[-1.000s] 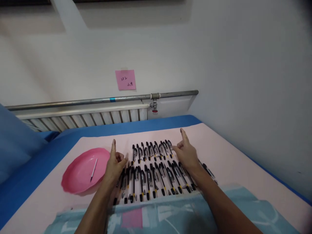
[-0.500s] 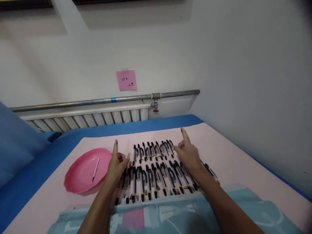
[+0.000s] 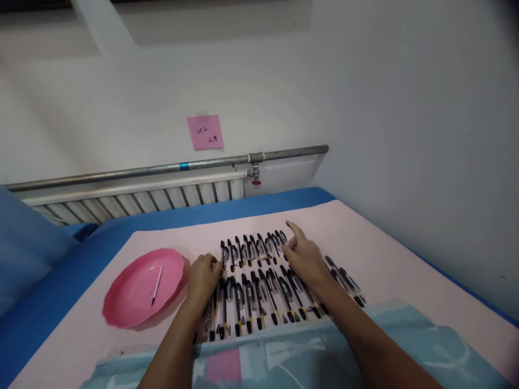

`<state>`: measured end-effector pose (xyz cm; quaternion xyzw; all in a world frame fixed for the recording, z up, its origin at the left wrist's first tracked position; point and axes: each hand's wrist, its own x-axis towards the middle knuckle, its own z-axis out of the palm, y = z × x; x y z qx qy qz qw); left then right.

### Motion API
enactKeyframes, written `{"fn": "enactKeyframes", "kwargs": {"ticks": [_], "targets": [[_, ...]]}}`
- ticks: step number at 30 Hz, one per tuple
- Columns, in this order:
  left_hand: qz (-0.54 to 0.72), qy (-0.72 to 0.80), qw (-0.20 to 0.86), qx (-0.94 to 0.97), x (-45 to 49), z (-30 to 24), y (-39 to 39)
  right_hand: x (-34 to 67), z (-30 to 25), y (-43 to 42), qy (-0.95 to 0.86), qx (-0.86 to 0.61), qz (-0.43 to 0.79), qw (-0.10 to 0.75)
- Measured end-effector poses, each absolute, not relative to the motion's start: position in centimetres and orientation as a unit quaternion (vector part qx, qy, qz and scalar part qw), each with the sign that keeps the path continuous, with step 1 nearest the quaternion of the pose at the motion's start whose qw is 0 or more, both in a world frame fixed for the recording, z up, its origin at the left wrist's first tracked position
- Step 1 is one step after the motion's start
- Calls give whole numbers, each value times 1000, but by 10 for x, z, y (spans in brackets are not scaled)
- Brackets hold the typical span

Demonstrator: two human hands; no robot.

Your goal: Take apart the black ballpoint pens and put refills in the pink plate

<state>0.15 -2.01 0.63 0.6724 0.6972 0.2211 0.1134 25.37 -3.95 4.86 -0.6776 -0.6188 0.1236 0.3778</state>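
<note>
Two rows of pen parts lie side by side on the pink sheet: an upper row (image 3: 252,250) and a longer lower row (image 3: 250,302). They have black caps and clear barrels, with small tips among the lower ones. My left hand (image 3: 204,276) rests at the left end of the upper row, fingers curled in by the outermost pen; whether they pinch anything is hidden. At that row's right end is my right hand (image 3: 306,258), its index finger stretched forward and the thumb side near the last pens. Its forearm crosses the lower row's right part.
A pink plate (image 3: 111,302) on the left bears a thin white pen refill (image 3: 157,285). A few more pens (image 3: 349,281) lie right of my right forearm. A patterned blue cloth (image 3: 284,351) covers the near edge. Beyond the table are a radiator (image 3: 174,197) and a pipe (image 3: 154,169).
My left index finger, stretched up before, has curled down to the upper row's left end. My right hand has shifted slightly left and its index finger has lowered. The view has moved a little.
</note>
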Motion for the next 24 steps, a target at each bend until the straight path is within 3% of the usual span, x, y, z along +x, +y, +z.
{"fn": "enactKeyframes", "kwargs": {"ticks": [6, 15, 20, 24], "targets": [[93, 732, 60, 672, 12, 12, -15, 252, 41, -36, -650, -655, 102, 371], [66, 751, 66, 654, 12, 12, -10, 249, 35, -34, -666, -642, 99, 367], [188, 734, 26, 652, 17, 20, -14, 242, 36, -38, -646, -631, 153, 401], [321, 624, 32, 712, 50, 23, -37, 221, 39, -46, -575, -558, 359, 479]]}}
